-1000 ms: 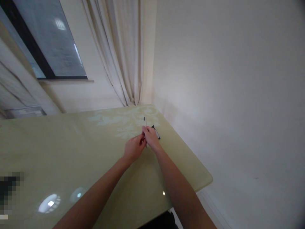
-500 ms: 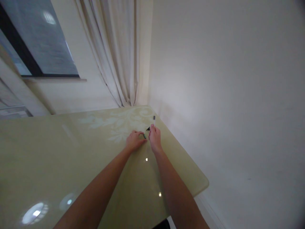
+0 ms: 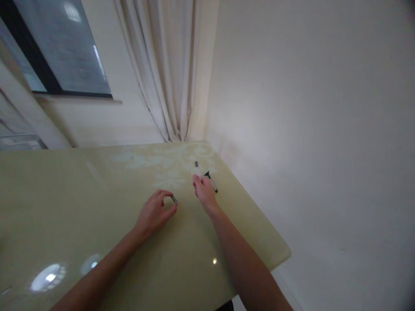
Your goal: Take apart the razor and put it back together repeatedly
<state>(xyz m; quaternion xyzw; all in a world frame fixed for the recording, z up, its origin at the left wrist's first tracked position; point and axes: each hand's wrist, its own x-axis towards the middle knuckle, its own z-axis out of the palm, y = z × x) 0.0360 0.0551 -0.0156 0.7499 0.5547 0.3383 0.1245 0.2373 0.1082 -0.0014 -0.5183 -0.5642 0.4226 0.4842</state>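
My left hand (image 3: 155,211) is a little above the pale table, thumb and fingertips pinching the two ends of a small dark bar (image 3: 174,198). My right hand (image 3: 203,190) is closed around a slim whitish stick (image 3: 196,169). Its grey end points away from me, and the rest is hidden in my fist. Just right of that hand lies a razor (image 3: 212,182), with a black T-shaped head and a grey and black handle. Part of it is close behind my fingers.
The glossy yellow-green table (image 3: 106,198) has a white floral pattern near its far corner. A bare wall (image 3: 308,129) runs along its right side. Behind it hang a beige curtain (image 3: 162,65) and a window (image 3: 71,47). Lamp reflections show on the tabletop.
My left hand has drawn back to the left and towards me with the dark bar. My right hand has shifted slightly left with the stick, and more of the razor now shows.
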